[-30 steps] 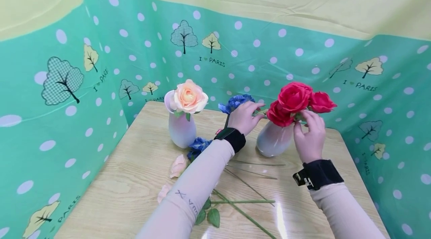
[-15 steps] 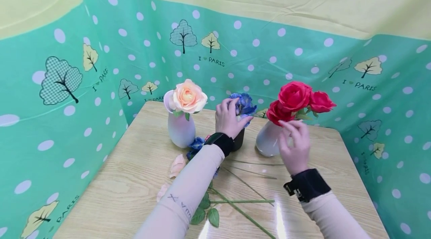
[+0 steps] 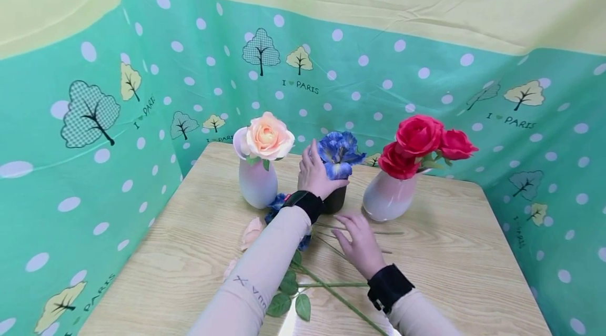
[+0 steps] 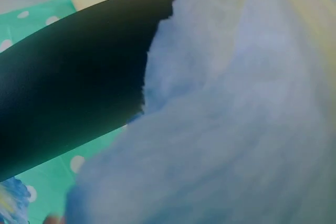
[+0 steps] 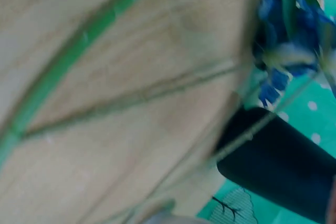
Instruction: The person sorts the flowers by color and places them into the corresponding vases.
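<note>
My left hand [image 3: 316, 175] is beside a blue flower [image 3: 340, 149] that stands in a black vase [image 3: 335, 202]. Its fingers extend up along the flower's left side, and the thumb lies across below the petals, near the vase's top. In the left wrist view a pale blue petal [image 4: 210, 129] fills the foreground, with the black vase [image 4: 73, 72] behind it. My right hand [image 3: 361, 244] hovers over loose stems on the table, fingers loosely bent and holding nothing. Green stems [image 5: 84, 38] cross close below it in the right wrist view.
A vase [image 3: 257, 183] with a peach rose [image 3: 268, 139] stands at the left. On the right, another pale vase [image 3: 388, 196] holds red roses [image 3: 418, 136]. Loose pink roses [image 3: 251, 233] and blue flowers [image 3: 275, 204] lie partly under my left arm, with green leaves [image 3: 303, 307] in front.
My right hand has left the red roses and come down leftward over the stems. My left hand has moved left, and the blue flower now stands more upright in the black vase.
</note>
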A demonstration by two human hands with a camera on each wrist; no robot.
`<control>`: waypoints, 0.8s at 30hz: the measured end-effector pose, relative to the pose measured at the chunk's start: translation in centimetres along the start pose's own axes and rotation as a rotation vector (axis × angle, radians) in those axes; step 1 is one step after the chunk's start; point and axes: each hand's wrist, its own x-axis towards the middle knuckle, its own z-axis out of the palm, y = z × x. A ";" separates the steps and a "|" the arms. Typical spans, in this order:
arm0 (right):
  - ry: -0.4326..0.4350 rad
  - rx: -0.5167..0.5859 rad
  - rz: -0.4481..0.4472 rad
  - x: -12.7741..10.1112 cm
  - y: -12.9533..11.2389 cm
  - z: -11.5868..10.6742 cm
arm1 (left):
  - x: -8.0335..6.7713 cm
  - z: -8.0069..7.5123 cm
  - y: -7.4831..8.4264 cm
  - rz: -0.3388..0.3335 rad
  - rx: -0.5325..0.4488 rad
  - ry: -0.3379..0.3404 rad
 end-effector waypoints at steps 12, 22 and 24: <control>-0.299 -0.060 0.188 -2.0 -1.7 2.4 | -0.2 0.6 -0.7 -0.117 -0.212 -0.073; -0.205 -0.094 0.057 -3.6 -0.6 3.1 | -0.5 1.1 -1.2 -0.107 -0.215 -0.073; -0.182 -0.088 0.037 -3.6 -0.2 3.0 | -0.4 1.1 -1.2 -0.093 -0.210 -0.086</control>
